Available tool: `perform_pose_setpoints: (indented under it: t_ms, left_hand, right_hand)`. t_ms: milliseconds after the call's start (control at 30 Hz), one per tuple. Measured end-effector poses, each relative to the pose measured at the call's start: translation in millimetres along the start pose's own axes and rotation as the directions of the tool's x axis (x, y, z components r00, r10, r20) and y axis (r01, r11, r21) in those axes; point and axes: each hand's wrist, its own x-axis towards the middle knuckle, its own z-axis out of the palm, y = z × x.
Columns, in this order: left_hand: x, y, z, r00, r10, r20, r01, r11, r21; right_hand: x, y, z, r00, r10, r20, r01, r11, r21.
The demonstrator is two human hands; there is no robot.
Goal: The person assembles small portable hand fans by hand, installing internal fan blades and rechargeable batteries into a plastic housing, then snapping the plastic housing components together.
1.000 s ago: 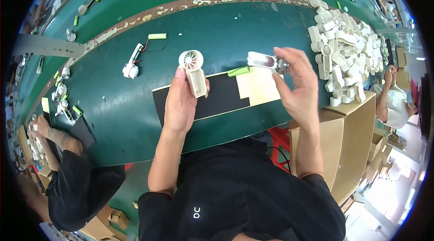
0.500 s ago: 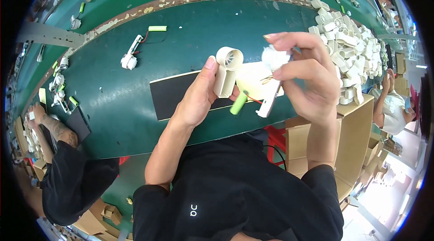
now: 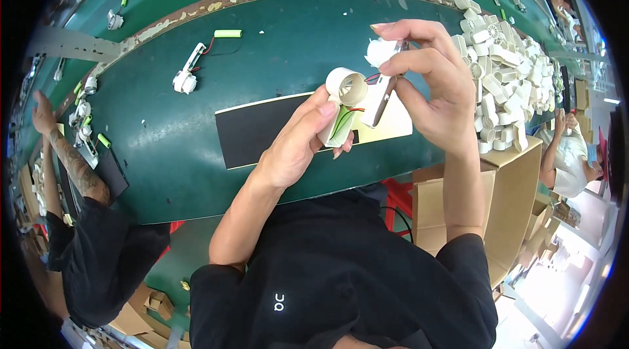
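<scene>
My left hand is closed around a cream plastic housing with a round finned ring at its top and a hollow handle. Inside that handle lies a green cylindrical battery, its red and dark wires showing. Between the thumb and fingers of my right hand is a white fan motor assembly with a long narrow arm, held just right of the housing. Wires run between the two parts. Under both hands lie a black mat and a pale yellow sheet.
Another motor assembly with a green battery lies at the back left of the green table. A large heap of cream housings fills the right, above a cardboard box. A co-worker's arm is at the left.
The battery, dangling below the motor assembly before, is now inside the housing's handle. My right hand has moved up slightly and the assembly has tilted. The co-worker's hand has moved away.
</scene>
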Motion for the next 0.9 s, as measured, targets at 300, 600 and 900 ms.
perform_pose_setpoints:
  t_ms: [300,600,900]
  left_hand:
    - [-2,0,8,0.992,0.01,-0.128,-0.014,0.999,-0.029]
    - [-8,-7,7,0.983,0.167,-0.077,-0.143,0.956,0.256]
    - [-5,-10,14,0.959,0.239,-0.153,-0.193,0.945,0.266]
  right_hand:
    - [7,0,14,1.0,-0.015,0.003,0.015,0.999,-0.033]
    - [-1,-7,13,0.999,0.007,-0.032,-0.012,0.991,-0.134]
    - [-6,-9,7,0.999,0.0,-0.032,-0.006,0.983,-0.182]
